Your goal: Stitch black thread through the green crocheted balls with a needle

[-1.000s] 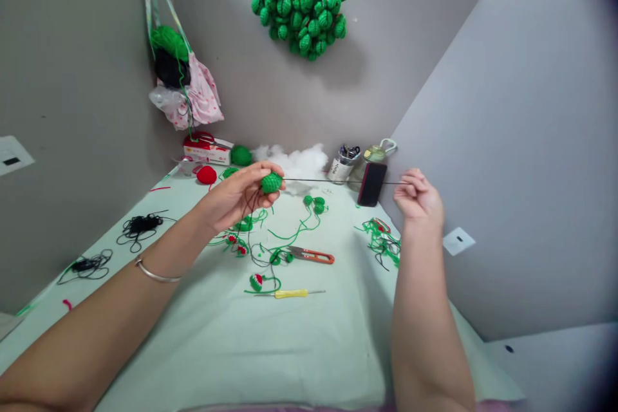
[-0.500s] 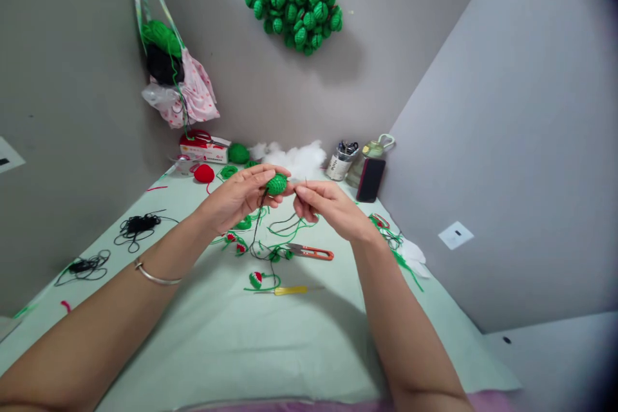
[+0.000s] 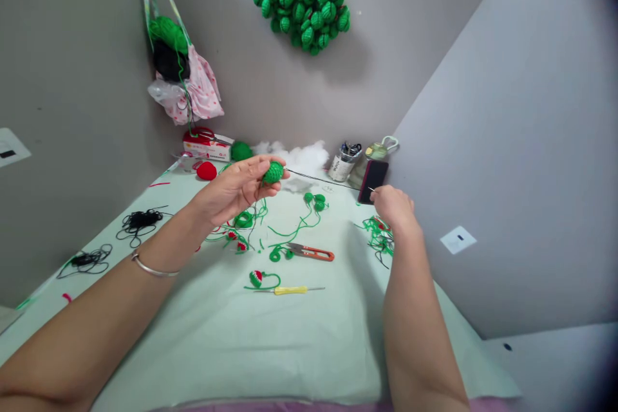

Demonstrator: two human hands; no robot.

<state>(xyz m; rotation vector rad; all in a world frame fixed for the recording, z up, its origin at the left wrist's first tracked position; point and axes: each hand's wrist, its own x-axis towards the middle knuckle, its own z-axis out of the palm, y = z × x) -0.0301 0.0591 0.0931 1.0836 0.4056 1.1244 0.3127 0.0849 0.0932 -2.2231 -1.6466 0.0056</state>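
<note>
My left hand (image 3: 241,188) pinches a small green crocheted ball (image 3: 273,172) between thumb and fingers, above the table. A dark thread (image 3: 323,179) runs taut from the ball across to my right hand (image 3: 393,203), which is closed on a thin needle (image 3: 371,190) whose pale tip shows past the fingers. Below the hands lie orange-handled thread snips (image 3: 313,252), a yellow-handled crochet hook (image 3: 291,290) and a small red, white and green crocheted piece (image 3: 256,279). Little green crocheted pieces (image 3: 318,201) with yarn tails rest farther back.
Black yarn tangles (image 3: 140,220) lie at the left, a red yarn ball (image 3: 206,171) behind them. White stuffing (image 3: 302,158) sits against the wall. A phone (image 3: 373,181) leans by a pen holder (image 3: 344,162) and a bottle (image 3: 376,151). Green crocheted balls (image 3: 309,0) hang above.
My right hand has moved far to the right, away from the ball, drawing the dark thread out straight. My left hand still holds the ball, and the view has shifted slightly.
</note>
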